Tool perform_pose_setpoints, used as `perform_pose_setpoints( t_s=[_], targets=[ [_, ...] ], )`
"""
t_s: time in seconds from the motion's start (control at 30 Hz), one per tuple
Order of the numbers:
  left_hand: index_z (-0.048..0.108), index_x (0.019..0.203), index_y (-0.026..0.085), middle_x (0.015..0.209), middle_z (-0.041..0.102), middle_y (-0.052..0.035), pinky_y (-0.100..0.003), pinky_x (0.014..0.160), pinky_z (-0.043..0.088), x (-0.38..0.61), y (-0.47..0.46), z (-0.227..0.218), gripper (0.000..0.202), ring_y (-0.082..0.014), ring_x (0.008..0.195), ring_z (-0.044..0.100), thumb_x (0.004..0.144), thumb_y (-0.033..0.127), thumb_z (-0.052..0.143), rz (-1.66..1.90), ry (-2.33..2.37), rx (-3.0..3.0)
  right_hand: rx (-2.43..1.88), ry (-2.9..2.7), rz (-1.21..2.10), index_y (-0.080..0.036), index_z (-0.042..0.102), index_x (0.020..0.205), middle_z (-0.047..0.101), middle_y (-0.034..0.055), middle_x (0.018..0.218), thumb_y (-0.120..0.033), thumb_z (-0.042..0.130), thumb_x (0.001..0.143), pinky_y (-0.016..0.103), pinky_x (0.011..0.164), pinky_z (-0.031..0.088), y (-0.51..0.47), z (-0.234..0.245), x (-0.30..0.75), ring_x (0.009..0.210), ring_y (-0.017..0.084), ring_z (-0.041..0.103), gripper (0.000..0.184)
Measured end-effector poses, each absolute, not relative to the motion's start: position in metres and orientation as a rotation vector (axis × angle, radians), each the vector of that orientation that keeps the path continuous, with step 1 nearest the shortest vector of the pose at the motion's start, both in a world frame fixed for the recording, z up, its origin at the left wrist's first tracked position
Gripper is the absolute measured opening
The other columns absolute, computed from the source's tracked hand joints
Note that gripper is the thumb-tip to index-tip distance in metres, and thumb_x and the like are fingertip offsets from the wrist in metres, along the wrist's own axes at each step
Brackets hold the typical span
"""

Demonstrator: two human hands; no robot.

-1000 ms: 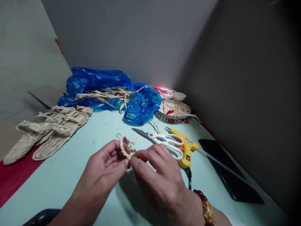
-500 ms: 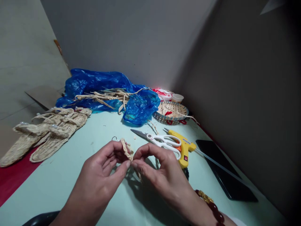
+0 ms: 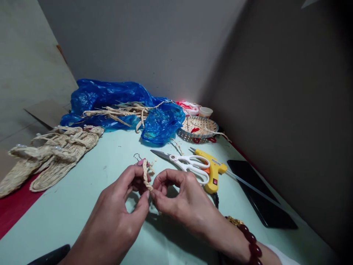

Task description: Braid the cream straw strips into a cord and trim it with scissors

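Note:
Both my hands meet over the pale green table (image 3: 91,191), pinching a small braided straw piece (image 3: 145,174) that stands upright between them. My left hand (image 3: 121,209) grips its lower end with thumb and fingers closed. My right hand (image 3: 176,197), with a dark red bead bracelet (image 3: 249,243) on the wrist, pinches the same piece from the right. A small metal ring and a pink bit (image 3: 138,159) stick out at the piece's top.
White-handled scissors (image 3: 184,163) and a yellow glue gun (image 3: 211,170) lie just beyond my right hand. A black phone (image 3: 259,197) lies at the right. Straw sandals (image 3: 46,154) sit left, a blue plastic bag (image 3: 118,106) with straw and a woven basket (image 3: 199,128) at the back.
The straw piece has been turned more upright between my fingers. My right hand has curled tighter and shifted slightly left; the view has drifted a little.

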State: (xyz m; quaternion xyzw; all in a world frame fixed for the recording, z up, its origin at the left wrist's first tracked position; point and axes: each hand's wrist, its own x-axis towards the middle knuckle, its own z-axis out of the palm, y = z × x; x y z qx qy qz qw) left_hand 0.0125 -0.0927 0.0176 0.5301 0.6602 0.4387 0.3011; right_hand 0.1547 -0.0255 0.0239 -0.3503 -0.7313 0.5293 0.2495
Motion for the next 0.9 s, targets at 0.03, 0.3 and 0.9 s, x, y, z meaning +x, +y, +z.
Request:
perform_pose_setpoints(
  t_s=[0.03,0.3,0.9],
  targets=[
    [0.048,0.089,0.026,0.09,0.064,-0.0006,-0.029,0.074,0.051,0.012,-0.092,0.018,0.012,-0.0193,0.081,0.063,0.08,0.023,0.055,1.155,1.738,1.42,-0.966,-1.991,1.416,-0.016,0.058,0.072,0.056,-0.002,0.069,-0.016,0.059,0.075,0.022,0.059,0.041,-0.027,0.023,0.154,0.064,0.011,0.05,0.003],
    [0.047,0.088,0.024,0.087,0.059,-0.0008,-0.036,0.086,0.054,0.013,-0.085,0.022,0.019,-0.0195,0.085,0.063,0.075,0.031,0.059,1.184,1.611,1.275,-0.994,-2.106,1.13,-0.018,0.055,0.078,0.059,-0.0017,0.071,-0.015,0.055,0.076,0.024,0.062,0.04,-0.033,0.02,0.154,0.064,0.012,0.053,0.003],
    [0.063,0.081,0.025,0.09,0.069,0.0048,-0.013,0.08,0.055,0.001,-0.087,0.019,0.013,-0.0132,0.091,0.069,0.072,0.026,0.072,1.292,1.471,1.039,-0.656,-1.754,1.98,-0.014,0.063,0.086,0.058,-0.0009,0.076,-0.024,0.071,0.08,0.019,0.06,0.038,-0.005,0.021,0.168,0.066,0.008,0.048,0.014]
  ],
)
